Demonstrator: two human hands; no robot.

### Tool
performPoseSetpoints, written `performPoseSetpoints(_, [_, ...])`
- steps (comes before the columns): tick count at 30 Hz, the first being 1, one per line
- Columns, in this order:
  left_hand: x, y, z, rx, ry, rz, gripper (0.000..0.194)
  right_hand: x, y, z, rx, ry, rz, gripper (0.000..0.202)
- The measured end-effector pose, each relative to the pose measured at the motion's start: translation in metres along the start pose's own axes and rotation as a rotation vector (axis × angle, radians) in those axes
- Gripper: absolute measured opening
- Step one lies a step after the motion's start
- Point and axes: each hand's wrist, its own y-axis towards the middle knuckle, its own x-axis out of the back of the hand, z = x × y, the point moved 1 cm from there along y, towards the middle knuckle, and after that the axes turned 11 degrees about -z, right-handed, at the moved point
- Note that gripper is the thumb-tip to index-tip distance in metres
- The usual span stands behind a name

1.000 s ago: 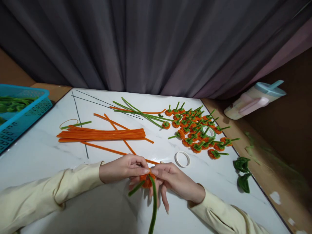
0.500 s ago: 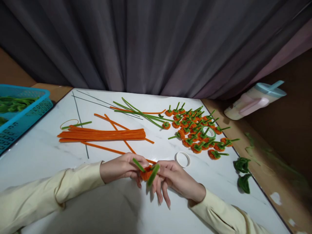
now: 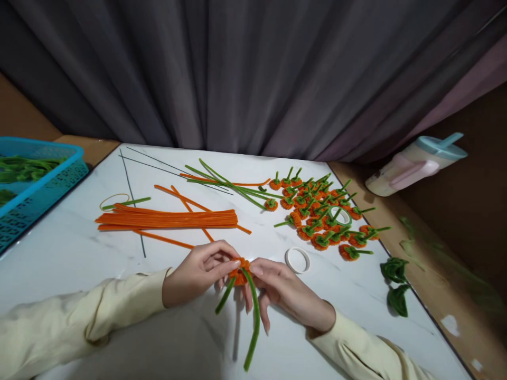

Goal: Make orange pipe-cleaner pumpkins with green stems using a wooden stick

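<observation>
Your left hand (image 3: 198,272) and right hand (image 3: 291,295): both pinched on one orange piece (image 3: 240,279). Projecting from it: two green ends (image 3: 255,322).

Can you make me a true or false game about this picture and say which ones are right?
1. The left hand and right hand are both touching one small orange piece. True.
2. A plain white ring lies on the table near the right hand. True.
3. The orange piece has no green on it. False: two green ends stick out of it.
4. A blue basket with green things inside is over on the left. True.
5. The right hand is inside the blue basket. False: its fingers are at the orange piece.
</observation>
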Motion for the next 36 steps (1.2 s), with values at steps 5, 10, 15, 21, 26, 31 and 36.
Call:
performPoseSetpoints(5, [-0.001,-0.008,0.000,-0.317,0.157,-0.011,0.013,-0.001,-0.003,-0.001,0.147,-0.180,-0.155,0.032])
performPoseSetpoints(10, [0.001,-0.010,-0.001,-0.501,0.292,-0.011,0.008,-0.004,-0.006,-0.001,0.237,-0.316,-0.209,0.033])
performPoseSetpoints(15, [0.000,-0.011,-0.002,-0.497,0.330,0.016,0.009,-0.005,-0.006,-0.001,0.203,-0.342,-0.198,0.036])
performPoseSetpoints(21, [-0.001,-0.011,-0.002,-0.501,0.336,0.018,0.009,-0.004,-0.006,-0.001,0.197,-0.382,-0.201,0.038])
performPoseSetpoints(26, [-0.001,-0.012,0.000,-0.458,0.312,0.025,0.008,-0.004,-0.006,0.001,0.216,-0.400,-0.189,0.037])
performPoseSetpoints(31, [-0.002,-0.011,0.000,-0.378,0.258,0.011,0.009,-0.004,-0.006,0.003,0.220,-0.405,-0.187,0.037])
performPoseSetpoints(36, [-0.003,-0.010,-0.001,-0.201,0.184,0.003,0.013,-0.003,-0.005,0.001,0.226,-0.370,-0.183,0.034])
